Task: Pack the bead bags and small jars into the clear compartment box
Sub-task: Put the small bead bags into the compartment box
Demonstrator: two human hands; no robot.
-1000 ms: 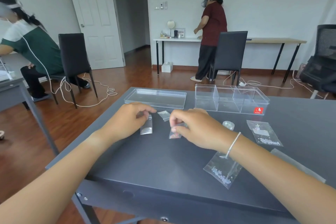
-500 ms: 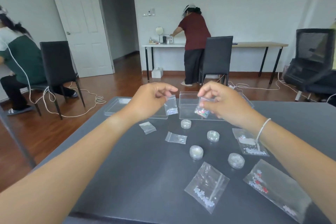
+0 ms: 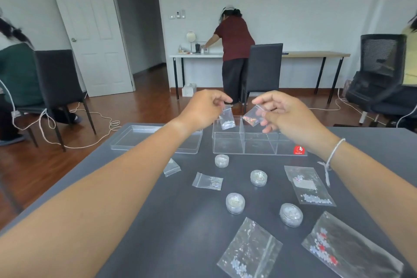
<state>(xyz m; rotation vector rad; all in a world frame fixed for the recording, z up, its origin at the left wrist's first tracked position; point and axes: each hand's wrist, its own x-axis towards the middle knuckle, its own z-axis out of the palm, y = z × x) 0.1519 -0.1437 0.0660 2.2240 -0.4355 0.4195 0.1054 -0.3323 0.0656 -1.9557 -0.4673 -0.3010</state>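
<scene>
A person's left hand (image 3: 203, 108) pinches a small zip bag of pale beads (image 3: 227, 118) by its top edge, the bag hanging upright over the far-left compartment of the clear compartment box (image 3: 259, 143); the right hand (image 3: 286, 115) pinches a second small bag of red and multicoloured beads (image 3: 251, 118) by one upper corner, so that it hangs tilted over the next compartment along; both bags are clear of the box walls as far as the view shows, and neither is yet let go. The box stands open at the far side of the dark bench (image 3: 158, 221), its flat clear lid (image 3: 135, 135) lying just beside it to the left.

The bags look nearly weightless, limp and slick, their beads pooled in the bottom; the stiffer zip strip along the top appears the surest place to take hold, while a grasp lower down would likely let the film slide or bunch.

Still unpacked on the bench: four small round jars (image 3: 221, 160) (image 3: 258, 178) (image 3: 235, 202) (image 3: 291, 214), rigid and smooth, probably best taken across the sides with finger and thumb, and apt to roll if tipped; two small bags (image 3: 172, 167) (image 3: 208, 181); three larger bags, one at the right (image 3: 309, 185) and two at the near edge (image 3: 250, 250) (image 3: 352, 248), which may need folding to fit a compartment.
</scene>
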